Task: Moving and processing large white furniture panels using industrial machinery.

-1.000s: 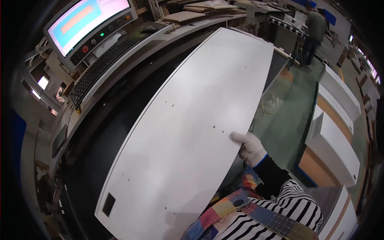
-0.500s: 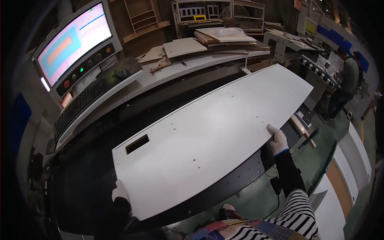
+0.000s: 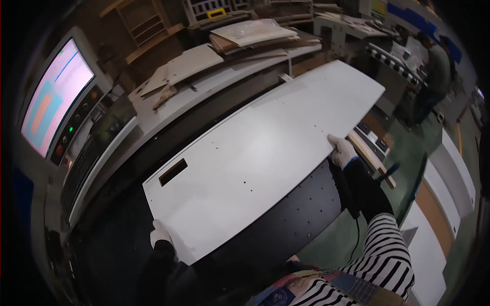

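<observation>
Striped black-and-white sleeve comes in from the lower edge on the right, over a patch of many-coloured cloth at the person's front. Nearest on the other side, the left hand, in a white glove, has its grip clamped on the near left corner of the panel; the fingers go under the edge and cannot be seen. The right hand, also white-gloved, has its grip closed over the panel's near long edge, well apart from the left, with the thumb side on top.

The panel is a long white board lying flat or nearly so on the black bed of a machine, its length running from lower left to upper right. The bed is dotted with small holes and shows bare just beyond the panel's near edge, between the two hands. A dark rectangular slot is cut near the panel's left end, and small drilled holes are scattered over its face.

Beyond the panel's far edge runs a grey table carrying brown board offcuts and a stack of sheets. To the left stands a control console with a lit screen and coloured buttons below it. Far right, another person stands on the green floor.
</observation>
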`<state>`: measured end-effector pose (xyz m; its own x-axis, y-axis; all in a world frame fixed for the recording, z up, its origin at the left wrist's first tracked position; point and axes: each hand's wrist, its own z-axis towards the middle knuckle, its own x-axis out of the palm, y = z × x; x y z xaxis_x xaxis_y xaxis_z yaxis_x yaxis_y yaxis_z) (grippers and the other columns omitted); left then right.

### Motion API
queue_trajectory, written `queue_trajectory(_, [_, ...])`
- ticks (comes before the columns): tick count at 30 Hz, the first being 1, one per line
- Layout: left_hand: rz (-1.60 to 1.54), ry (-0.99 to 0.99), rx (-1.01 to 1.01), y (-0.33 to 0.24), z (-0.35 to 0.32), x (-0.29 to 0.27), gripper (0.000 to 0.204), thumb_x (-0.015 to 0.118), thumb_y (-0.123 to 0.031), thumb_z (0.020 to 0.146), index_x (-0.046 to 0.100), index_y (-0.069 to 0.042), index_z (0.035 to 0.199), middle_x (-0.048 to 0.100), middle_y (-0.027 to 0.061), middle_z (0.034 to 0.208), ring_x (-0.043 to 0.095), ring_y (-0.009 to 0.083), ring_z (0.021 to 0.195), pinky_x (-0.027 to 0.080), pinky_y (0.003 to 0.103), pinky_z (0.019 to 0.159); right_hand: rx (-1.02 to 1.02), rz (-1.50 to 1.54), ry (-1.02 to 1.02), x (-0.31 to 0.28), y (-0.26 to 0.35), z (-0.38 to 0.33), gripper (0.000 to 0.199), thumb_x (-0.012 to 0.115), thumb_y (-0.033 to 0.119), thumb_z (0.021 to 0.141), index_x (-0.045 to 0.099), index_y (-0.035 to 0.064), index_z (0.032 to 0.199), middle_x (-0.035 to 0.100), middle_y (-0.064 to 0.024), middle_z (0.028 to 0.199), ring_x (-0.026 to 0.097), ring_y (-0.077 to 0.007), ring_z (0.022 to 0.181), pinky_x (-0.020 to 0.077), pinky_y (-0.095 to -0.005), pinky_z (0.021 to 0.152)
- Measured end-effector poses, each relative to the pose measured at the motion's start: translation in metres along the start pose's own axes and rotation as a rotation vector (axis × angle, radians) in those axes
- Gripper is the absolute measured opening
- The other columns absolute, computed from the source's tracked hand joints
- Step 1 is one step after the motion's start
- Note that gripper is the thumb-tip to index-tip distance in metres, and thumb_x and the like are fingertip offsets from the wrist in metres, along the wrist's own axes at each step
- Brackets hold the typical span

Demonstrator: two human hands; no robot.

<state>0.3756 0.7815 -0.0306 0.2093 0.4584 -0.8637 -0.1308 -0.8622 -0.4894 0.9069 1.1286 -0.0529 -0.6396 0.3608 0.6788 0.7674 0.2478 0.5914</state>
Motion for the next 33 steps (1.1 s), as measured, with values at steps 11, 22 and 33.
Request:
queue_trajectory(11, [0.577,0.17,0.418,0.005,0.008,-0.016,0.062,0.037,-0.049,0.097,0.068,0.005,0.101,0.069,0.0292,0.101,0.066,0.0443,0.099,0.053,0.049,0.085,0.066,-1.247,0.111,0.008,0.015,-0.082,0.041,0.057,0.031,0.09,0.066,-0.0087,0.094,0.071,-0.0189,0.082,0.072,-0.0271,0.067,0.0613,-0.0365,0.058])
queue_trajectory(22, [1.465,0.17,0.669,-0.015,0.024,-0.02,0.068,0.04,-0.056,0.099,0.07,0.004,0.108,0.069,0.0259,0.109,0.067,0.0376,0.105,0.054,0.05,0.085,-0.117,-1.445,0.337,-0.08,-0.026,-0.241,0.036,0.054,0.037,0.087,0.075,0.0078,0.081,0.072,-0.0076,0.072,0.071,-0.0217,0.067,0.0558,-0.0352,0.069])
queue_trajectory(33, [0.656,0.687,0.867,-0.104,-0.257,-0.046,0.064,0.039,-0.055,0.1,0.066,-0.005,0.072,0.056,0.0068,0.056,0.051,0.0153,0.048,0.038,0.031,0.046,0.487,-1.28,0.107,-0.347,0.006,-0.308,0.041,0.052,0.04,0.089,0.074,0.0072,0.079,0.072,-0.0088,0.074,0.071,-0.0253,0.072,0.0546,-0.0381,0.071])
